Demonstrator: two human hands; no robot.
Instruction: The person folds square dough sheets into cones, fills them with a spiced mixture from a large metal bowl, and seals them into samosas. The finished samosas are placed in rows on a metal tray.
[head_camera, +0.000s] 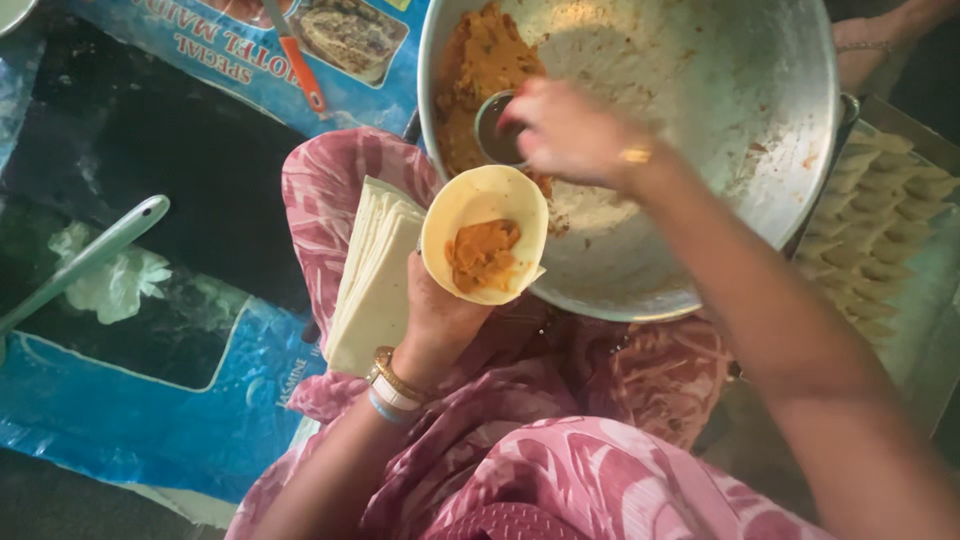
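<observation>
Both hands are busy and stay apart from each other: the left hand (440, 315) is closed around the pointed bottom of a pale dough sheet folded into an open cone (485, 235), which already has a lump of orange-brown filling (482, 254) inside, and the right hand (572, 132) holds a small round metal spoon (497, 130) just above the cone, dipped at the heap of the same orange filling (480, 70) on the near wall of the big round metal bowl (720, 90). Under the left wrist, a stack of cream pastry sheets (375, 275) rests on the pink patterned cloth (560, 470) of the lap. To the right of the right forearm, folded pale pastries (880, 220) lie in rows on a metal tray (925, 340). I think the cone could tear or open at its seam if too much filling is pressed in, because the sheet looks thin. If the left grip becomes loose, filling may fall on the lap. A full spoon carried carelessly could also drip on the clean sheets.
</observation>
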